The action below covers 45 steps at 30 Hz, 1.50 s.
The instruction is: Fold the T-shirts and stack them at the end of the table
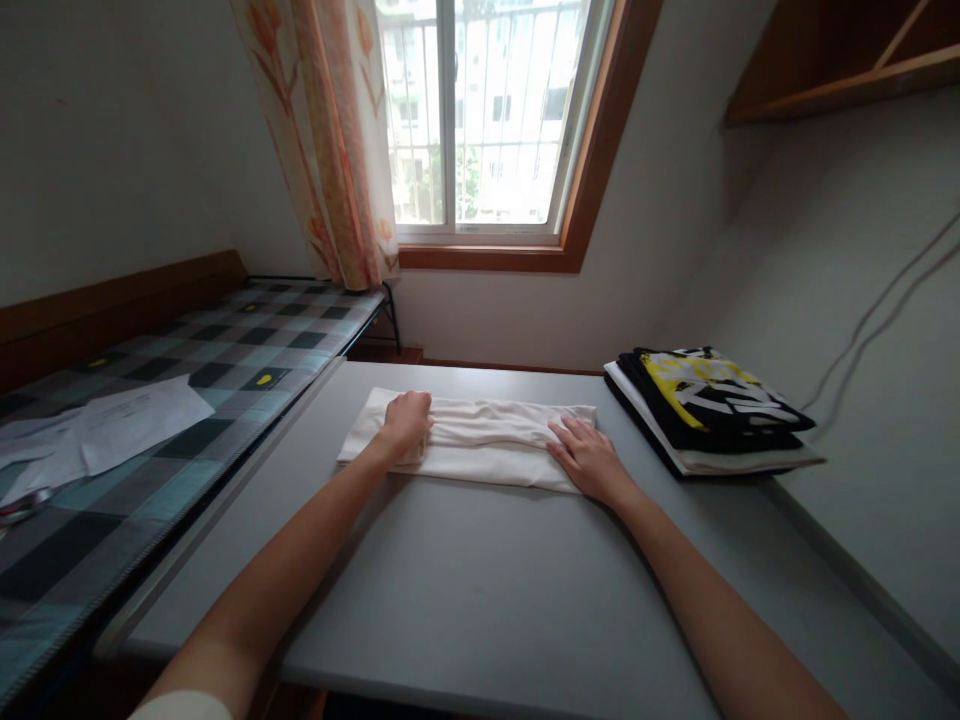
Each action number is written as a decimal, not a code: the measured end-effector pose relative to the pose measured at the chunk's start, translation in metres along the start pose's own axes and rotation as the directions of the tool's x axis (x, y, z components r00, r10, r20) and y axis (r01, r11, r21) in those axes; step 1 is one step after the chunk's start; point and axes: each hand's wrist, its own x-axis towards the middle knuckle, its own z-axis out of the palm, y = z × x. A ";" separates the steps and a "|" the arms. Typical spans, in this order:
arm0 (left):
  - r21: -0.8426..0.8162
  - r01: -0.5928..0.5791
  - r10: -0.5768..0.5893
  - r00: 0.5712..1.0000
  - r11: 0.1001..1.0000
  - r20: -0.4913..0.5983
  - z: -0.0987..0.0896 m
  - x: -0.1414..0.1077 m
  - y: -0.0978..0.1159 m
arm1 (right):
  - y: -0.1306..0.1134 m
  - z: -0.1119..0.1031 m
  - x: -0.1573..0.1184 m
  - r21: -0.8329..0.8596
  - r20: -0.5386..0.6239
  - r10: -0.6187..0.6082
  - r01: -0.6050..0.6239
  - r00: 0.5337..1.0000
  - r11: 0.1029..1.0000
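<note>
A white garment (487,465), folded into a long flat strip with wrinkles along its top layer, lies across the table. Near its left end, my left hand (407,425) is closed, its curled fingers on the fabric. My right hand (589,458) rests on the right end, palm down with the fingers stretched out and slightly apart. What kind of garment it is cannot be made out in its folded form.
A stack of folded clothes (705,410), black and white with a yellow print on top, sits at the table's right side by the wall. Left of the grey table (480,590) is a bed with a checked cover (172,345) and papers (142,425). A window (487,120) is ahead.
</note>
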 end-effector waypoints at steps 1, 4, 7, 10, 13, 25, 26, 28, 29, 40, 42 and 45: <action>0.004 0.001 -0.001 1.000 1.000 -0.005 -0.002 0.000 0.000 | 0.000 0.000 0.000 0.003 -0.003 -0.001 0.001 1.000 1.000; -0.005 -0.007 0.007 0.999 1.000 -0.042 -0.005 -0.001 0.002 | 0.001 0.001 0.000 0.012 -0.002 -0.005 0.005 1.000 1.000; -0.031 -0.035 0.034 0.999 0.999 -0.040 -0.002 -0.002 0.005 | 0.001 -0.001 0.000 0.015 0.015 -0.005 0.005 1.000 1.000; -0.058 -0.051 0.050 0.999 0.997 -0.019 0.004 -0.002 0.007 | 0.001 -0.003 0.000 0.013 0.028 -0.001 0.001 1.000 1.000; -0.103 -0.031 0.026 0.998 0.994 -0.052 0.010 0.003 0.005 | -0.003 -0.006 -0.001 -0.013 0.001 0.005 -0.005 1.000 1.000; -0.141 -0.178 0.159 0.978 0.974 -0.135 0.056 0.015 0.001 | -0.019 -0.001 0.005 -0.018 0.100 -0.056 0.058 0.993 0.998; -0.147 -0.170 0.152 0.980 0.974 -0.130 0.056 0.016 0.000 | -0.017 0.000 0.006 -0.020 0.106 -0.047 0.050 0.993 0.999; -0.154 -0.159 0.140 0.982 0.975 -0.130 0.056 0.016 0.000 | -0.013 0.000 0.008 -0.023 0.110 -0.034 0.037 0.993 0.999; -0.154 -0.159 0.139 0.981 0.975 -0.134 0.056 0.015 0.000 | -0.012 0.000 0.008 -0.023 0.111 -0.030 0.033 0.993 0.999; -0.103 -0.491 0.444 0.845 0.865 -0.296 0.056 0.010 0.011 | -0.013 -0.004 0.005 -0.030 0.116 -0.018 0.022 0.993 0.999; -0.121 -0.538 0.500 0.830 0.834 -0.248 0.056 0.009 0.013 | -0.013 -0.004 0.004 -0.027 0.118 -0.014 0.017 0.993 0.999; -0.137 -0.516 0.481 0.848 0.845 -0.223 0.055 0.008 0.015 | -0.013 -0.004 0.003 -0.024 0.113 -0.006 0.009 0.994 1.000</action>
